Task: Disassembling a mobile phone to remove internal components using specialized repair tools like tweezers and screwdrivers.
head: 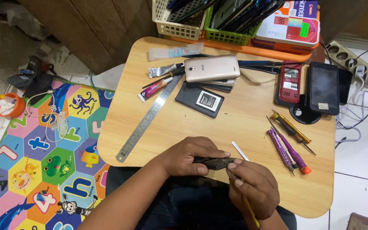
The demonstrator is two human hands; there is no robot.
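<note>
My left hand (190, 156) grips a dark, flat phone part (214, 162) edge-on over the front edge of a small wooden table (252, 127). My right hand (252, 185) pinches the same part from the right, and a thin yellow tool (251, 211) runs along its palm toward my wrist. A small white strip (239, 150) lies on the table just behind my fingers.
On the table lie a steel ruler (148, 120), a gold phone (212, 68), a black battery (200, 100), a glue tube (153, 89), a red opened phone (290, 81), a black phone (323, 88) and several screwdrivers (289, 145). Baskets (201, 19) stand behind; a colourful play mat (43, 157) lies left.
</note>
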